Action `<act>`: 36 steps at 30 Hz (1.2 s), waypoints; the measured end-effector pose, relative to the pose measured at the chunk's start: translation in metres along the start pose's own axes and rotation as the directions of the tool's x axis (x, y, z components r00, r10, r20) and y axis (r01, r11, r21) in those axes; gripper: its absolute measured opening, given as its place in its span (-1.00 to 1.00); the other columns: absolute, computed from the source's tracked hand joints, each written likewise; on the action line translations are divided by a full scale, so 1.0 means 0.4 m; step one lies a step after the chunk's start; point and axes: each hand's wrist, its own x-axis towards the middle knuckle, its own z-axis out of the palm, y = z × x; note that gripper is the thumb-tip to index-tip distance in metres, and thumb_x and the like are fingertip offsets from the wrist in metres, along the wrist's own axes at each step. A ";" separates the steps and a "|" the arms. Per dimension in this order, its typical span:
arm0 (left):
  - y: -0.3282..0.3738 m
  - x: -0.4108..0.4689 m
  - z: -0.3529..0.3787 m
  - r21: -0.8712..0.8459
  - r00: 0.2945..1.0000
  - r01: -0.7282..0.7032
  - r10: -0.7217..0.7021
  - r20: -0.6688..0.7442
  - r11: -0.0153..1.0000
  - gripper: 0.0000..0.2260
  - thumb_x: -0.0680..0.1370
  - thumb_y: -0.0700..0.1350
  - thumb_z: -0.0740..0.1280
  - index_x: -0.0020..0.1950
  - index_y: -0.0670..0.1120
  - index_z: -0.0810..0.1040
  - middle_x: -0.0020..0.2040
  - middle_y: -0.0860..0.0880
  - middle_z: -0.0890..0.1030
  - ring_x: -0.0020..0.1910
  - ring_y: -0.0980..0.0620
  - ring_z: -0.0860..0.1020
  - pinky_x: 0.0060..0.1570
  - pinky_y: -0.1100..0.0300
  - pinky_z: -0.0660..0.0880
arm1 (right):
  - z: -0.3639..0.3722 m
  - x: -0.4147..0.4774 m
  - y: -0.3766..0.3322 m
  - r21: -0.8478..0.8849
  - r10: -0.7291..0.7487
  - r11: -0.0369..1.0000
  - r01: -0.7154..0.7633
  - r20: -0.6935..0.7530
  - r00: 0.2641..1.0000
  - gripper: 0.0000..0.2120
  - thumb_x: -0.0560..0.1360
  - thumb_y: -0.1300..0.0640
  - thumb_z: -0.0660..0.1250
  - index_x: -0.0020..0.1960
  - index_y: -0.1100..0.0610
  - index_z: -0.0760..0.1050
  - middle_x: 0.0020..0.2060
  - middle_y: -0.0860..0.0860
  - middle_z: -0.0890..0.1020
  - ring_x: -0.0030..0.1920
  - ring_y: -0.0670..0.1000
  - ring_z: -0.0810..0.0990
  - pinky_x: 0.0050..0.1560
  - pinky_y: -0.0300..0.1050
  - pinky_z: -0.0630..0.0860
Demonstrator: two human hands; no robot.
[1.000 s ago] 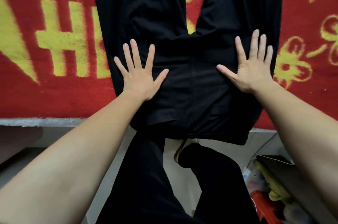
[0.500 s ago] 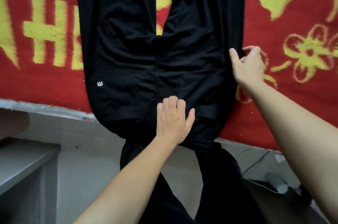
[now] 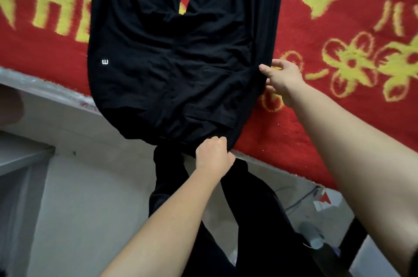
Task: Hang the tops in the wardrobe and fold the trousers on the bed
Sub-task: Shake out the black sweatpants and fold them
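Black trousers (image 3: 176, 55) lay on the bed (image 3: 339, 122), legs pointing away. Left hand (image 3: 213, 156) fingers (image 3: 218, 141) gripped the near waistband (image 3: 174, 135); right hand (image 3: 282, 78) fingers pinched the right edge.

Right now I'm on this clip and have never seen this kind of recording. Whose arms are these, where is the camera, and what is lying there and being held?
There is no machine here, only a person working with bare hands. The single picture comes from a wide-angle camera worn on the person's head, looking forward and down, so the arms reach in from the bottom. A pair of black trousers lies spread flat on a red blanket with yellow patterns. Its legs point away and its waist is at the near edge. The left hand grips the waistband, fingers curled into the cloth. The right hand pinches the trousers' right side edge. The dark shapes below look like the person's own legs.
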 end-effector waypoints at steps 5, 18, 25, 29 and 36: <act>-0.069 -0.017 -0.111 -0.388 0.976 0.156 -0.082 0.201 0.909 -0.72 0.35 0.02 0.41 -0.30 -0.03 0.31 -0.37 0.05 0.41 -0.32 -0.03 0.38 -0.29 0.14 0.36 | 0.014 -0.053 -0.052 0.058 -0.032 0.998 0.033 -0.007 0.999 -0.79 0.57 0.25 0.24 0.09 0.05 0.60 -0.16 -0.05 0.63 -0.30 -0.09 0.51 -0.24 -0.19 0.51; -0.552 -0.014 -0.395 -0.804 0.980 0.196 -0.136 0.144 0.561 -0.97 0.43 -0.19 0.32 -0.21 -0.08 0.49 -0.29 0.02 0.53 -0.28 0.07 0.49 -0.26 0.21 0.39 | 0.581 -0.206 -0.385 -0.135 -0.502 0.858 0.496 -0.019 0.865 -0.68 0.48 0.12 0.23 0.19 0.07 0.59 -0.07 -0.04 0.67 -0.01 0.01 0.62 0.18 -0.05 0.51; -0.834 0.067 -0.335 -0.755 0.962 0.253 -0.240 0.130 0.605 -0.78 0.50 -0.23 0.36 0.11 -0.04 0.59 0.02 -0.05 0.68 0.02 -0.03 0.64 0.12 0.01 0.57 | 0.944 -0.154 -0.389 -0.349 -0.471 0.773 0.529 0.244 0.848 -0.44 0.61 0.13 0.15 0.60 0.11 0.16 0.54 0.02 0.32 0.52 0.02 0.28 0.46 -0.17 0.21; -0.902 0.116 -0.265 -0.674 0.958 0.283 -0.238 0.161 0.683 -0.77 0.52 -0.25 0.33 0.16 -0.09 0.54 0.08 -0.10 0.66 0.09 -0.10 0.62 0.19 -0.09 0.53 | 1.023 -0.080 -0.310 -0.384 -0.365 0.776 0.500 0.373 0.853 -0.37 0.60 0.25 0.15 0.62 0.13 0.04 0.43 0.08 0.45 0.40 0.04 0.44 0.37 -0.19 0.35; -0.880 0.134 -0.300 -0.622 0.939 0.335 -0.307 0.157 0.707 -0.72 0.45 -0.07 0.41 0.10 -0.10 0.45 0.00 -0.05 0.61 0.02 -0.08 0.56 0.10 0.00 0.52 | 0.863 -0.159 -0.187 -0.318 -0.538 0.816 0.482 -0.115 0.835 -0.55 0.54 0.23 0.21 0.42 0.09 0.44 0.23 0.05 0.55 0.23 -0.04 0.53 0.34 -0.18 0.39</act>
